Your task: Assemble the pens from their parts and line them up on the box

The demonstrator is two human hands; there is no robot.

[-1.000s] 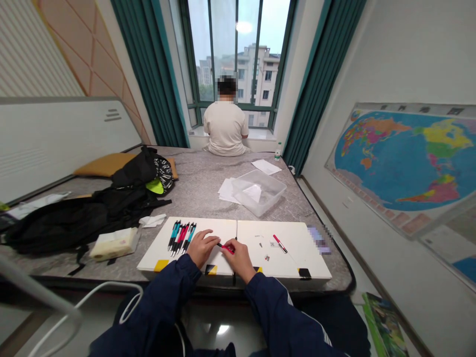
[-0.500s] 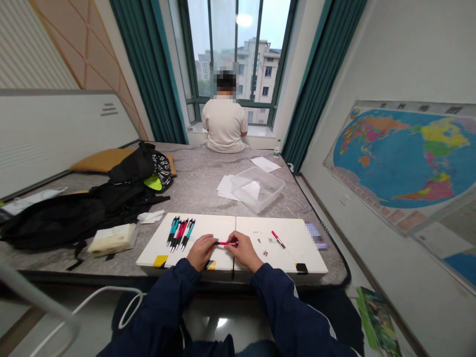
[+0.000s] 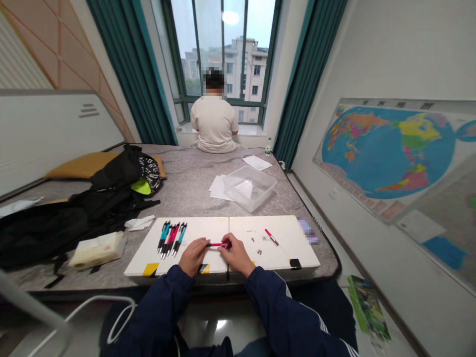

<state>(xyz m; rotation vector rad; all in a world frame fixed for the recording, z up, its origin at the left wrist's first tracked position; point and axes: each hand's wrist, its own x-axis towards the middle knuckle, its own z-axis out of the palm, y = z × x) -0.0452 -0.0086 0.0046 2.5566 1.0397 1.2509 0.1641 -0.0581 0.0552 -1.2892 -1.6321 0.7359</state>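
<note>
Between my two hands a red and black pen lies level above the white board. My left hand pinches its left end, and my right hand is closed around its right end; the fingers partly hide both ends. To the left, several blue and red click pens lie side by side on the left white board. On the right white board rests a red pen part, with small metallic bits near my right hand.
Behind the boards stand a clear plastic bin and white papers. A tissue pack and black backpack lie left. A phone sits by the right edge. A person sits at the window, back turned, near a bottle.
The whole view has shifted a little, so things appear further left. Both hands keep hold of the pen, with slightly more of its red barrel showing between them.
</note>
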